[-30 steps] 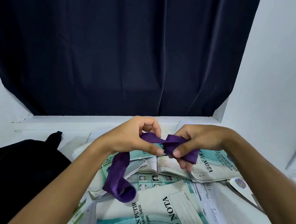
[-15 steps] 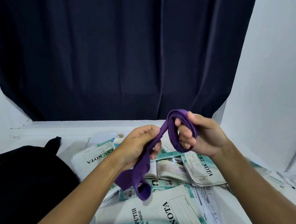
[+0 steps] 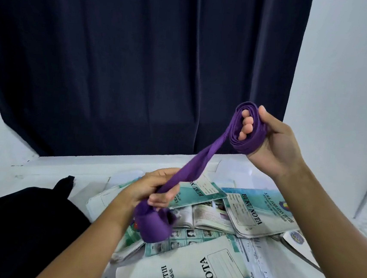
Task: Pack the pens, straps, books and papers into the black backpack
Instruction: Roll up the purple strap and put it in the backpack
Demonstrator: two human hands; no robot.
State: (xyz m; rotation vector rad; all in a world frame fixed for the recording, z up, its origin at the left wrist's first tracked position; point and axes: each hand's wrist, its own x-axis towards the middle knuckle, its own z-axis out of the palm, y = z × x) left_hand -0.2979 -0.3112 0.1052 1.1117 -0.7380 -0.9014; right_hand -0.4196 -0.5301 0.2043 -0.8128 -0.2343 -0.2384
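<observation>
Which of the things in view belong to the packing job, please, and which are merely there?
Job:
- long purple woven strap, coiled round the right hand, gripped by the left hand
- teal-and-white paper notebooks
- black fabric backpack

Merely there:
- dark navy cloth curtain
- white wall

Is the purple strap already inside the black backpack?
No, both hands, left hand and right hand, hold the purple strap above the books, beside the backpack.

Purple strap [image 3: 200, 163] between both hands, seemingly coiled rightward.
</observation>
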